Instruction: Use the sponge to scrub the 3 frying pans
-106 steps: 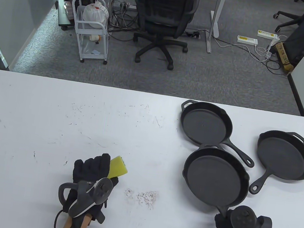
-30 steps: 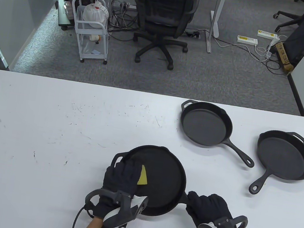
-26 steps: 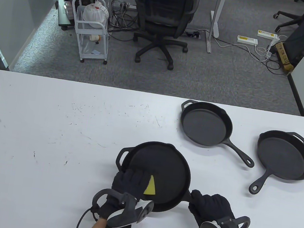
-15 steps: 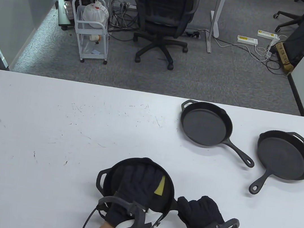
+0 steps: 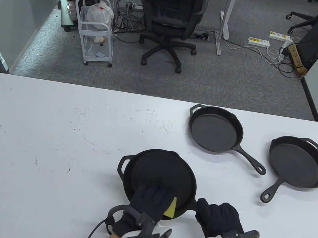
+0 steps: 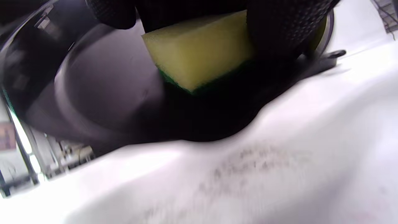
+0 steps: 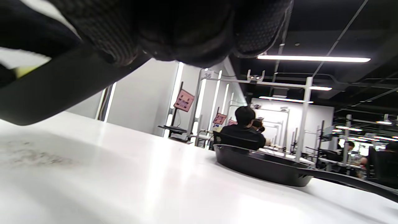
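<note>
A: White table (image 5: 54, 139), scuffed in patches, fills the lower half of our overhead view; grey carpet and a black office chair (image 5: 170, 16) lie beyond its far edge. What do we log for the pans?

B: We count three black frying pans. The near pan (image 5: 162, 179) sits at about 6 o'clock on the table, its small loop grip pointing to 9 o'clock and its long handle running toward 4 o'clock. The far pan (image 5: 215, 129) lies at about 1 o'clock, handle toward 4 o'clock. The right pan (image 5: 297, 162) lies at 3 o'clock, handle toward 7 o'clock. These two rest apart from each other and well apart from the near pan.

A: And the sponge?

B: We see the sponge (image 5: 170, 210), yellow with a green underside, at the 6 o'clock side of the near pan. The left hand (image 5: 149, 202) covers most of it; only a yellow corner shows overhead. In the left wrist view the gloved fingers (image 6: 279, 28) curl over the sponge (image 6: 199, 53), gripping it, green face down toward the dark pan.

A: Right hand?

B: The right hand (image 5: 218, 219) is wrapped around the near pan's long handle at about 4 o'clock of that pan, fingers closed on it. The right wrist view confirms it: the glove (image 7: 174, 28) curls round the dark handle, which runs off lower left. That view is low over the table, with another pan (image 7: 261, 168) beyond; we cannot tell which.
</note>
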The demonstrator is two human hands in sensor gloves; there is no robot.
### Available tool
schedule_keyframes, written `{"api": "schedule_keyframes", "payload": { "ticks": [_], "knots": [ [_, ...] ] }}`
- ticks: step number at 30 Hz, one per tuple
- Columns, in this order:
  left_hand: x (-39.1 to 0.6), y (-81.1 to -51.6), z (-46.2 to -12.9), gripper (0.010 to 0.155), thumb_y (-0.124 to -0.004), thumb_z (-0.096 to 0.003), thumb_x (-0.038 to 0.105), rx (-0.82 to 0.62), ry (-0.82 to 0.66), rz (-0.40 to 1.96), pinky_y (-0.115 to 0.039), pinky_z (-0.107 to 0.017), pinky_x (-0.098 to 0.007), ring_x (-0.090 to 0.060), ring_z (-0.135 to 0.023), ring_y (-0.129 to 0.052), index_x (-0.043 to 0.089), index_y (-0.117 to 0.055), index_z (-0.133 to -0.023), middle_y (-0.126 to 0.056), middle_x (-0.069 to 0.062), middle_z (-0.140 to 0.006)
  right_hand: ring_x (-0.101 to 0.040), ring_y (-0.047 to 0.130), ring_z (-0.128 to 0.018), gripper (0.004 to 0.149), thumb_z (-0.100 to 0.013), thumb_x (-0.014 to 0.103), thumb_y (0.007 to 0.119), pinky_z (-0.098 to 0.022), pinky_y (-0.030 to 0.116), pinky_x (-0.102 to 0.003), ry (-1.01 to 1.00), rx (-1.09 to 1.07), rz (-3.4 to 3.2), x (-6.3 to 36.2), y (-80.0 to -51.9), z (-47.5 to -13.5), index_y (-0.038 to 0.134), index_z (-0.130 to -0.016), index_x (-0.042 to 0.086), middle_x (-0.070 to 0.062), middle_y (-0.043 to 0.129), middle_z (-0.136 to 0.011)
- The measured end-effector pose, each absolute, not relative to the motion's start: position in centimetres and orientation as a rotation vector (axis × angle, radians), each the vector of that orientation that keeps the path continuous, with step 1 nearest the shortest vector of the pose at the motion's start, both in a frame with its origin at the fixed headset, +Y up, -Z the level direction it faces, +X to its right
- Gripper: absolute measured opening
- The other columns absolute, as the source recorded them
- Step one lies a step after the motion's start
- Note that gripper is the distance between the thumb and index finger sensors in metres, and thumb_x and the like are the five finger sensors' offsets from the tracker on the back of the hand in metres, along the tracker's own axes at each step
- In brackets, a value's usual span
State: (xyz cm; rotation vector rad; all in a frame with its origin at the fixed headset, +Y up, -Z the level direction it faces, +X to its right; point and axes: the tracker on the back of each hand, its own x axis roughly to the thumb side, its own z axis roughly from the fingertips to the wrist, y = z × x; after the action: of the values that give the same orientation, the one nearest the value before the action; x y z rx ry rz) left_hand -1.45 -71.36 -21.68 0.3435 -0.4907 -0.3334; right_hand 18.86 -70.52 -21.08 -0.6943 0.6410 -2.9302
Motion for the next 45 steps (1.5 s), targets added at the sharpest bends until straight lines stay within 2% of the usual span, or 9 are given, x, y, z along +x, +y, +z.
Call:
{"api": "schedule_keyframes", "payload": {
  "ticks": [5, 9, 16, 21, 27, 30, 34, 38, 45],
  "knots": [
    [-3.8, -69.8, -22.7, 0.080, -0.082, -0.0454, 0.049, 0.448, -0.313, -0.266, -0.056, -0.080, -0.060, -0.032, -0.110, -0.068, 0.031, -0.051, -0.117, -0.063, -0.001, -0.121, -0.016, 0.101, -0.031, 0.056, -0.035, 0.045, 0.096, -0.052, 0.084, -0.049, 0.661, -0.836, -2.869, 17.8, -70.6, -20.2, 0.084, -0.085, 0.024, 0.010, 0.101, -0.051],
    [-7.2, -69.5, -24.1, 0.079, -0.084, -0.0455, 0.047, 0.378, -0.163, -0.204, -0.056, -0.078, -0.062, -0.030, -0.105, -0.072, 0.027, -0.055, -0.116, -0.067, -0.005, -0.118, -0.016, 0.101, -0.031, 0.056, -0.034, 0.045, 0.097, -0.052, 0.084, -0.049, 0.667, -0.818, -2.865, 18.2, -70.5, -20.2, 0.084, -0.085, 0.024, 0.010, 0.101, -0.051],
    [-5.2, -71.7, -24.2, 0.079, -0.086, -0.0435, 0.049, 0.154, -0.308, -0.270, -0.062, -0.076, -0.060, -0.032, -0.101, -0.078, 0.027, -0.060, -0.115, -0.074, -0.004, -0.115, -0.016, 0.102, -0.030, 0.056, -0.035, 0.045, 0.096, -0.050, 0.085, -0.049, 0.685, -0.566, -2.957, 19.8, -70.5, -21.3, 0.084, -0.086, 0.023, 0.010, 0.102, -0.051],
    [-2.8, -71.6, -22.9, 0.080, -0.083, -0.0439, 0.051, 0.250, -0.456, -0.226, -0.056, -0.080, -0.060, -0.030, -0.108, -0.069, 0.031, -0.055, -0.116, -0.065, -0.001, -0.120, -0.015, 0.102, -0.030, 0.056, -0.036, 0.045, 0.095, -0.050, 0.086, -0.049, 0.705, -0.631, -2.947, 18.9, -70.6, -21.2, 0.084, -0.086, 0.023, 0.010, 0.102, -0.051],
    [-5.3, -69.8, -23.6, 0.080, -0.084, -0.0449, 0.050, 0.381, -0.220, -0.195, -0.055, -0.079, -0.061, -0.033, -0.107, -0.070, 0.028, -0.054, -0.116, -0.067, -0.004, -0.119, -0.016, 0.101, -0.031, 0.056, -0.034, 0.046, 0.096, -0.052, 0.084, -0.049, 0.743, -0.801, -2.836, 17.8, -70.8, -20.3, 0.084, -0.085, 0.025, 0.010, 0.102, -0.051],
    [-7.8, -69.3, -24.4, 0.080, -0.084, -0.0446, 0.050, 0.372, -0.107, -0.180, -0.057, -0.078, -0.061, -0.029, -0.101, -0.077, 0.027, -0.056, -0.116, -0.072, -0.004, -0.116, -0.016, 0.102, -0.031, 0.056, -0.034, 0.046, 0.096, -0.052, 0.084, -0.049, 0.742, -0.825, -2.836, 17.8, -70.8, -20.1, 0.085, -0.085, 0.025, 0.010, 0.102, -0.051],
    [-8.1, -70.2, -24.7, 0.079, -0.086, -0.0442, 0.048, 0.274, -0.149, -0.179, -0.057, -0.077, -0.062, -0.031, -0.101, -0.077, 0.026, -0.059, -0.115, -0.074, -0.005, -0.115, -0.017, 0.103, -0.029, 0.055, -0.034, 0.046, 0.097, -0.051, 0.085, -0.049, 0.779, -0.750, -2.863, 18.3, -70.6, -20.4, 0.087, -0.084, 0.025, 0.010, 0.103, -0.051],
    [-7.5, -70.4, -24.6, 0.080, -0.086, -0.0435, 0.050, 0.256, -0.180, -0.197, -0.059, -0.077, -0.061, -0.031, -0.101, -0.078, 0.027, -0.060, -0.115, -0.074, -0.004, -0.115, -0.016, 0.104, -0.027, 0.055, -0.033, 0.047, 0.097, -0.049, 0.086, -0.049, 0.769, -0.644, -2.920, 19.4, -70.7, -21.2, 0.087, -0.083, 0.025, 0.010, 0.104, -0.053],
    [-8.7, -68.7, -23.2, 0.080, -0.085, -0.0445, 0.049, 0.475, -0.148, -0.030, -0.056, -0.077, -0.063, -0.033, -0.102, -0.075, 0.025, -0.058, -0.116, -0.072, -0.006, -0.115, -0.011, 0.102, -0.029, 0.056, -0.034, 0.046, 0.096, -0.050, 0.087, -0.047, 0.775, -0.346, -3.020, 22.6, -69.8, -22.7, 0.083, -0.087, 0.030, 0.008, 0.097, -0.071]
  ]
}}
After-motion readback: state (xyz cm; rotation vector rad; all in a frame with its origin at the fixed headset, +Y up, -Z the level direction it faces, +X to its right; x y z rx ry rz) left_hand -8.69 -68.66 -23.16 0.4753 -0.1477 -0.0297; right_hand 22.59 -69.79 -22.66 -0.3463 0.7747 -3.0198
